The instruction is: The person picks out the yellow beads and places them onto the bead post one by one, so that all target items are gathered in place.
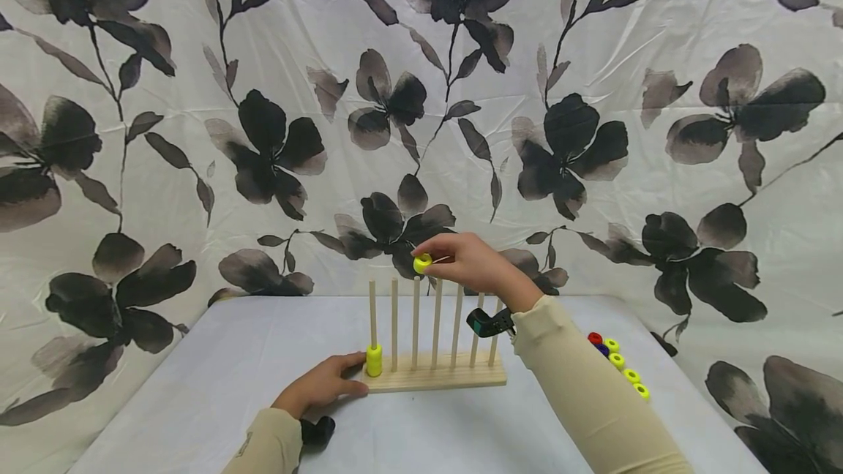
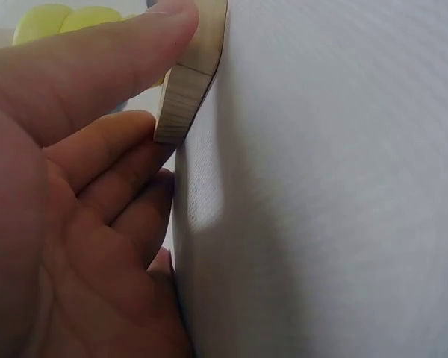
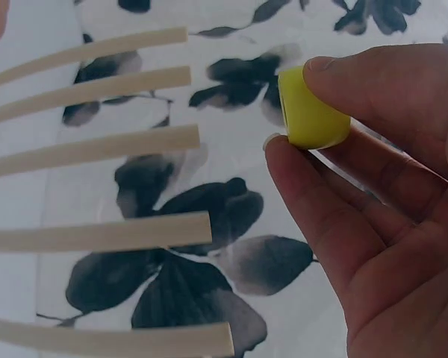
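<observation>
Floral backdrop (image 1: 487,152), dark flowers on white, fills the upper frame in front of me. White table (image 1: 197,357) spans the lower part. Person's beige sleeves (image 1: 593,393) come in from the bottom edge. Wooden peg rack (image 1: 435,382) sits on the table, lower centre: flat base, seven upright pegs (image 1: 416,324). Right hand (image 1: 470,265), just below mid-frame, raised over the rack, thumb and fingers pinching one yellow ring (image 1: 422,263). Left hand (image 1: 323,385), lower left of centre, grips the rack's left end, thumb at the front corner, fingers against the end. Hands well apart. Loose rings (image 1: 616,361) lie lower right, beside the right sleeve: one red, one dark blue, others yellow. Black wrist devices (image 1: 484,322), one by each cuff. Yellow stack (image 1: 374,361) on the leftmost peg, down at the base. Held ring: near the third peg's tip from the left, around mid-frame; in the right wrist view, upper right, between fingertips, apart from the peg tips.
</observation>
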